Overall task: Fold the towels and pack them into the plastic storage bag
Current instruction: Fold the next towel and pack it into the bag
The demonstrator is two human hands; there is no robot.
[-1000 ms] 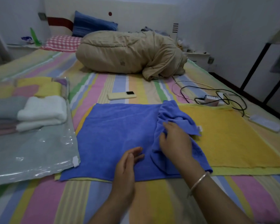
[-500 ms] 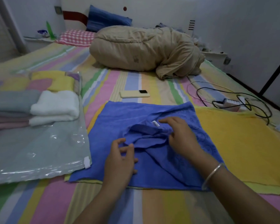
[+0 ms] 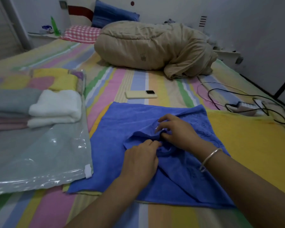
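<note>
A blue towel (image 3: pixel 125 129) lies spread on the striped bed, bunched up at its middle. My left hand (image 3: pixel 141 159) pinches the bunched fold from the near side. My right hand (image 3: pixel 178 130), with a silver bangle on the wrist, grips the same bunch from the far side with curled fingers. Under the blue towel and to its right lies a yellow towel (image 3: pixel 247 142), flat. At the left is the clear plastic storage bag (image 3: pixel 39 155), holding folded towels: a white one (image 3: pixel 56 106), grey and pink ones beside it, yellow ones behind.
A cream phone (image 3: pixel 141 94) lies just beyond the blue towel. A power strip with black and white cables (image 3: pixel 247 106) sits at the right. A beige rolled quilt (image 3: pixel 151 46) and pillows lie at the bed's far end. The wall runs along the right.
My right hand carried the towel's right side leftward to the middle. My left hand moved up from the near edge and now pinches the bunched cloth beside the right hand.
</note>
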